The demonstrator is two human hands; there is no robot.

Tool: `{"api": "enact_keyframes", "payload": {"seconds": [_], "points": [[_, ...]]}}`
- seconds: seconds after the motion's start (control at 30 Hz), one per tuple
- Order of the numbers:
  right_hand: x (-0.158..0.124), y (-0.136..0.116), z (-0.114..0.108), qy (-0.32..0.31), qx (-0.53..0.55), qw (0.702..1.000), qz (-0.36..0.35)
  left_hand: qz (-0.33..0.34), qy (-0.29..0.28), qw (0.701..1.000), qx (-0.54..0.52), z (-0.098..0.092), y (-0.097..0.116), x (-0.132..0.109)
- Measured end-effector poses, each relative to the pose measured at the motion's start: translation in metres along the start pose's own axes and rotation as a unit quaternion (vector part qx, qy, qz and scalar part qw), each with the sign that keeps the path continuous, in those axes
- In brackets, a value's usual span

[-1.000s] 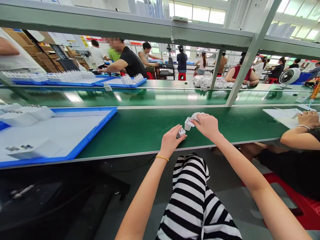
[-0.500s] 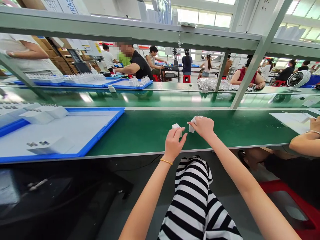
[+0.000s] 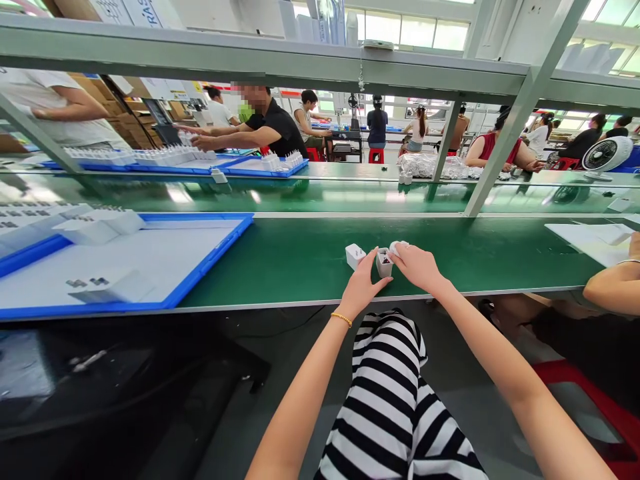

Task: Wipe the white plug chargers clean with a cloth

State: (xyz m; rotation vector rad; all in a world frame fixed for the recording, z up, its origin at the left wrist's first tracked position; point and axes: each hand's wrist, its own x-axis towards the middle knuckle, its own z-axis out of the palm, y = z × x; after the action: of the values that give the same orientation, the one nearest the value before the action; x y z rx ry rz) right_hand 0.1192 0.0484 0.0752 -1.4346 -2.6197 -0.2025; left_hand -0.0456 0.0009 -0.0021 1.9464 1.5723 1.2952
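Note:
My left hand (image 3: 361,285) has its thumb and fingers around a white charger housing (image 3: 384,265), whose dark inside faces up. My right hand (image 3: 419,268) touches the far right side of that housing, pinching a small rounded white piece (image 3: 399,248). What this piece is cannot be made out. Just left of the housing, a white plug charger (image 3: 355,256) stands on the green bench (image 3: 290,257), two metal prongs showing; neither hand touches it.
A blue-rimmed tray (image 3: 210,267) with several white chargers lies at left. Metal uprights (image 3: 520,127) and a shelf beam (image 3: 310,63) cross ahead. At right, a co-worker's arm (image 3: 613,283) rests near a white sheet (image 3: 580,240). Another person (image 3: 270,130) works across the belt.
My left hand has moved right, from beside the standing charger onto the housing. The housing has come lower, its opening now visible, and my right hand has shifted slightly right.

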Motion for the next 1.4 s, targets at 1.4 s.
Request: {"api": "enact_keyframes", "payload": {"seconds": [1.4], "points": [[-0.014,0.007,0.0,0.055,-0.031,0.96,-0.272,0.052,-0.01,0.998,0.032,0.0,0.008,-0.009]]}}
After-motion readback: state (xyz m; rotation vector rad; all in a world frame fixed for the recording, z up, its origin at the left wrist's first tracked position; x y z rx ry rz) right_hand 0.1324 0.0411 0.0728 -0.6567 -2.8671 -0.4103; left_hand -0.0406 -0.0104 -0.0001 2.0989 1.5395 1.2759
